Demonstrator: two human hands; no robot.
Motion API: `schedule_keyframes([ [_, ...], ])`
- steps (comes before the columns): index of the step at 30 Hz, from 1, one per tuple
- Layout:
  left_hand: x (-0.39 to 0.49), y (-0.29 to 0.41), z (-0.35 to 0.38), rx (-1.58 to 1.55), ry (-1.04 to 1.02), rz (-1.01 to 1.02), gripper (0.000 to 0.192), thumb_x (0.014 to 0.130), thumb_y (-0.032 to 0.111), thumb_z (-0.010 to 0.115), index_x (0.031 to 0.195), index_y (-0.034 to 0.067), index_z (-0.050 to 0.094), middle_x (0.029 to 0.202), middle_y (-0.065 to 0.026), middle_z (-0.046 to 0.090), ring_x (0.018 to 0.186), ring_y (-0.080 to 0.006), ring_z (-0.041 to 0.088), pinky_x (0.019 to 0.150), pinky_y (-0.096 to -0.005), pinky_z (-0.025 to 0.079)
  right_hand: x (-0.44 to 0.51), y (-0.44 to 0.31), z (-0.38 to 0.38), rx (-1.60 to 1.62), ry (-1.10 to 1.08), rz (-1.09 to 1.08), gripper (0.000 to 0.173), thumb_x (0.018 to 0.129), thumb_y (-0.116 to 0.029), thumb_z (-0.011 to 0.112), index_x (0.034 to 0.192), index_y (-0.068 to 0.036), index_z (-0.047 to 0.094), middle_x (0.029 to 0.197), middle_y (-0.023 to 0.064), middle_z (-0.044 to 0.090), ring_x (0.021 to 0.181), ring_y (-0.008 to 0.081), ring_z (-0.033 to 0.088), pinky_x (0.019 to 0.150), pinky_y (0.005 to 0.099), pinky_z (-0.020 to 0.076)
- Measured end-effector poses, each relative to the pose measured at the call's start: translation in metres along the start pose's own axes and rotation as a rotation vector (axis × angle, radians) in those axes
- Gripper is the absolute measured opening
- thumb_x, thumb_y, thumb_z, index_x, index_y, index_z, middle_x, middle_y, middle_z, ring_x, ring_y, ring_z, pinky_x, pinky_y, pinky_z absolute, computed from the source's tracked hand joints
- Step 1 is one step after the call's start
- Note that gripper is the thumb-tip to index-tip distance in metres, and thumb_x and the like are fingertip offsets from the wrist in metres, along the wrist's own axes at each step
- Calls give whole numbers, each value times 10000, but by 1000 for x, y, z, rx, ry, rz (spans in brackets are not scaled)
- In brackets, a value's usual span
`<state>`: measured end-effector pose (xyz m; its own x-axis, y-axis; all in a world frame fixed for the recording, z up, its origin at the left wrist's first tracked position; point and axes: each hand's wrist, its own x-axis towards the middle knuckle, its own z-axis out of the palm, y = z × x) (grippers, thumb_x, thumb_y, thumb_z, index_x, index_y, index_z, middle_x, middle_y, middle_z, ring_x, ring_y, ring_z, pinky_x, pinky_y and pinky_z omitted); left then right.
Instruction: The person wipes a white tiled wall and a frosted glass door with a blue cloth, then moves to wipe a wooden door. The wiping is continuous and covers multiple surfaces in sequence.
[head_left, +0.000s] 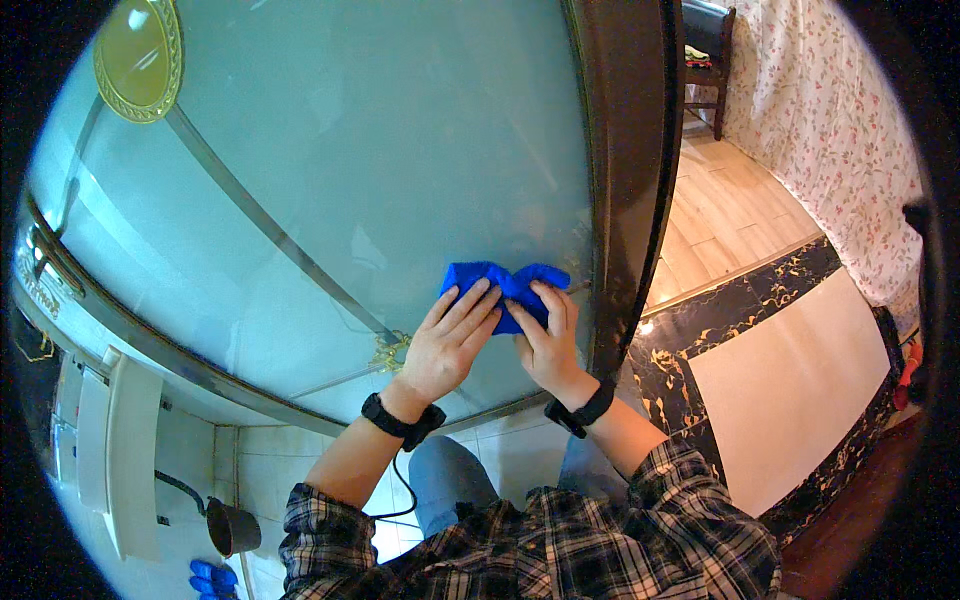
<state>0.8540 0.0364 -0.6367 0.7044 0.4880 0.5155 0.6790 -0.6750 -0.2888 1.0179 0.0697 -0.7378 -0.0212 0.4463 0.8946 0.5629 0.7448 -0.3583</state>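
Note:
A blue cloth (510, 289) lies bunched against a large frosted glass door panel (420, 150), low and near its right edge. My left hand (450, 341) presses on the cloth's left part with fingers spread over it. On the cloth's right part, my right hand (551, 330) has bent fingers gripping the fabric. Both wrists wear black bands. A gold ornament (390, 351) on the glass sits just left of my left hand, where grey strips meet. Higher up at the left is an oval gold-rimmed medallion (139, 60).
The dark door frame (630, 150) runs down the right of the glass. Beyond it are a wood-look floor (735, 217), a black marbled border (750, 307), a chair (706, 71) and a floral curtain (817, 105). At lower left are a white cabinet (127, 450), a dark bin (232, 527) and blue slippers (212, 579).

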Motion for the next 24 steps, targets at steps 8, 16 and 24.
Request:
schedule_keyframes([
  [8, 42, -23, -39, 63, 212, -49, 420, 732, -31, 574, 1147, 21, 617, 1328, -132, 547, 1310, -283, 451, 1089, -466, 325, 81, -3, -19, -115, 178, -70, 464, 681, -141, 675, 1144, -154, 658, 1335, 141, 493, 1194, 347, 458, 1020, 496, 310],
  [16, 11, -16, -24, 83, 113, -76, 312, 786, 25, 574, 1093, 34, 628, 1354, -106, 530, 1323, -267, 436, 1095, -449, 319, 53, -7, 4, 2, 98, -129, 516, 666, -104, 683, 1175, -136, 609, 1387, 168, 433, 1248, 366, 416, 1058, 538, 286],
  [24, -6, -24, -42, 100, 50, -31, 274, 780, 34, 577, 1049, 42, 628, 1314, -99, 563, 1310, -261, 454, 1092, -448, 330, 44, -21, 7, -2, 10, -143, 491, 603, -165, 746, 1079, -127, 630, 1330, 141, 475, 1207, 343, 450, 1069, 569, 256],
])
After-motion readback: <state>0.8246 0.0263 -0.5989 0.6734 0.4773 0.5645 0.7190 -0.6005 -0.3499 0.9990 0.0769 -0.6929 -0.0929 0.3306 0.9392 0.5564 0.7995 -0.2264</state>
